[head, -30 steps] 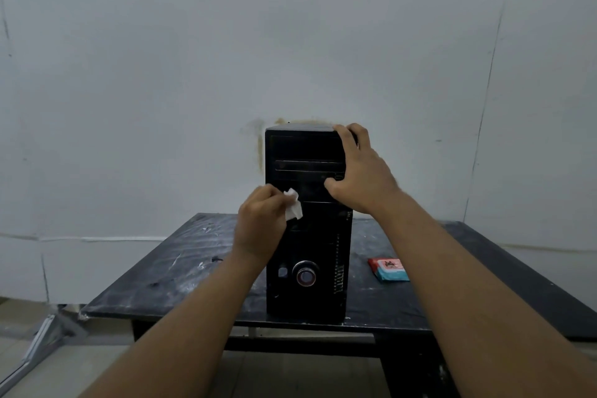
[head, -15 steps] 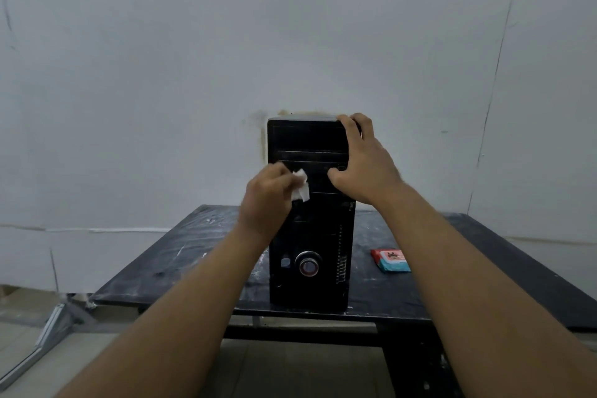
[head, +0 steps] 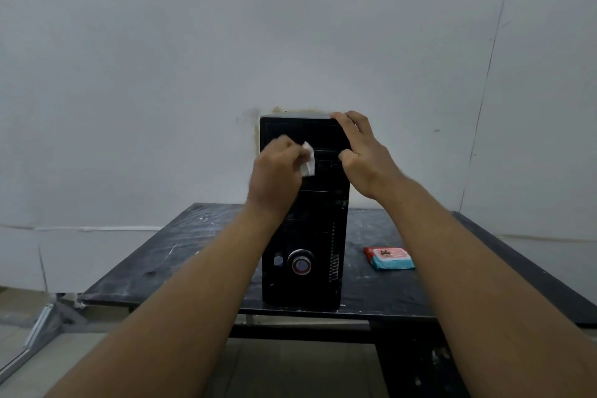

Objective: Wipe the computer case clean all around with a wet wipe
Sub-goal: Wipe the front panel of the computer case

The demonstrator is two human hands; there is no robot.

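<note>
A pale grey wall (head: 290,26) fills most of the room ahead, with a thin dark seam running down its right side and a brownish stain just behind the top of the case; below it a black surface (head: 168,265) stands close against the wall, its top scuffed and streaked with white marks; grey floor (head: 290,371) shows under and before it, and a light metal frame piece (head: 42,323) lies on the floor at the left.

The computer case (head: 303,220), a black tower, stands upright on the surface near the front edge, about midway across, its front panel facing the person. Both bare forearms reach in from below and cross in front of the surface, hiding parts of it on either side of the case. The right hand (head: 365,158) grips the case's upper right corner, fingers curled over the top edge and thumb pressed on the front panel; the left hand (head: 274,174) is closed round a white wet wipe (head: 308,163) and holds it against the upper part of the front panel, a little blurred.

A red and blue pack of wipes (head: 389,258) lies flat on the surface to the right of the case, apart from it; a round button (head: 301,264) with a red ring sits low on the front panel.

The case's foot stands just inside the front edge; a wide stretch of scuffed top lies to its left, a narrower one between case and pack.
</note>
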